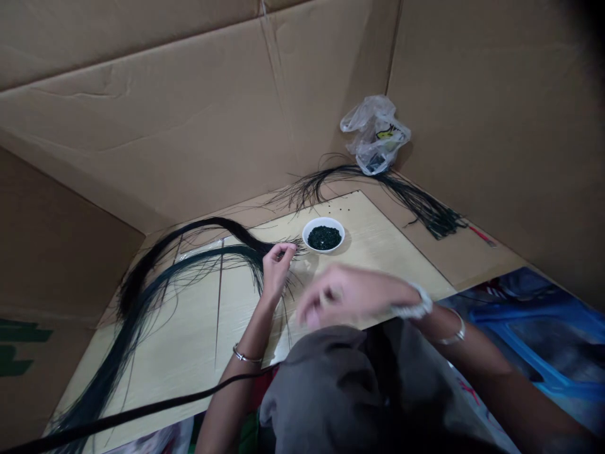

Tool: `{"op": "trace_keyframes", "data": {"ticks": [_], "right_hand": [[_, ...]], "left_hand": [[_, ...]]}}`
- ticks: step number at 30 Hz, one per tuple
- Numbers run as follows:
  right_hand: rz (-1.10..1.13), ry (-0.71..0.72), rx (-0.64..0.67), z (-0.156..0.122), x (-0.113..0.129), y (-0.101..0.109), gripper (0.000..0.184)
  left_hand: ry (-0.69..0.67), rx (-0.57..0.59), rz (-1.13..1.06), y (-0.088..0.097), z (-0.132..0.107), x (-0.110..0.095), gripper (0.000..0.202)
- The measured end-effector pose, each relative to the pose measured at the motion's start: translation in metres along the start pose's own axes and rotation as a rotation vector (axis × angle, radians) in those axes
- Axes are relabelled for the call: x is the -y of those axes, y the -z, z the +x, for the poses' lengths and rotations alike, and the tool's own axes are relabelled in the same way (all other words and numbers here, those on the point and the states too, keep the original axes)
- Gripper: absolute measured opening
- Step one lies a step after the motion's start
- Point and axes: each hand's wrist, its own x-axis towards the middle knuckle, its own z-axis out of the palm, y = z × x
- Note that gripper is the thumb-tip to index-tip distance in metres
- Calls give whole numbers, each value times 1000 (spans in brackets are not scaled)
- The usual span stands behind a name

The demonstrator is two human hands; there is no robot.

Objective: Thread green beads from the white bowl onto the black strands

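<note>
My left hand (278,268) is pinched shut at the loose ends of a black bundle of long thin strands (208,222); what lies between the fingertips is too small to make out. Just below that bundle, a dark green bundle of strands (189,257) curves down to the lower left. My right hand (338,293) hangs nearer my body, its fingers curled and smeared by motion. Beyond both hands stands a white bowl (343,236) holding many tiny dark green pieces that look like beads.
Pale boards (255,315) form the work surface, with cardboard walls (189,113) around it. At the back lie a clear plastic bag (375,129), another strand bundle with bunched ends (437,221) and a thin red tool (481,235). A blue plastic stool (515,334) is at right.
</note>
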Motion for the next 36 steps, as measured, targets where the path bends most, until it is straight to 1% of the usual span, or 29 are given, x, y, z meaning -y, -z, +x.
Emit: {"op": "trace_keyframes", "data": {"ticks": [1, 2, 3, 4, 5, 7, 9, 11, 14, 18, 23, 29, 32, 36], "right_hand": [[-107, -62, -108, 9, -12, 16, 22], [-247, -138, -284, 18, -26, 33, 20], [-402, -233, -399, 27, -41, 50, 18], [-554, -340, -438, 36, -55, 64, 17], [-684, -425, -417, 43, -67, 75, 17], [-868, -547, -299, 53, -84, 84, 19], [-984, -621, -202, 60, -91, 82, 21], [-1053, -658, -164, 64, -94, 75, 23], [-1104, -650, -161, 69, -100, 68, 27], [-1088, -625, -196, 70, -112, 71, 29], [-996, -577, -206, 63, -122, 78, 17], [-987, -489, -216, 62, -129, 76, 15], [-966, -457, -250, 60, -131, 75, 18], [-877, -429, -303, 54, -132, 78, 18]], "left_hand": [[-6, 1, -1, 0, 0, 0, 31], [-9, 0, -4, 0, 0, 0, 31], [-9, -1, -6, -1, 0, 1, 31], [-6, -5, -9, -1, -1, 1, 31], [2, -8, -12, -2, -1, 1, 31], [23, -13, -20, -2, -2, 1, 31], [48, -12, -34, -3, -2, 1, 32], [66, -5, -56, -3, -3, 1, 31], [64, -1, -68, -3, -3, 0, 31], [57, 3, -67, -3, -3, 0, 30], [75, 9, -79, -4, -4, 0, 33], [68, 5, -62, -5, -5, 1, 32], [69, 7, -55, -5, -5, 1, 31], [72, 11, -48, -5, -5, 0, 31]]}}
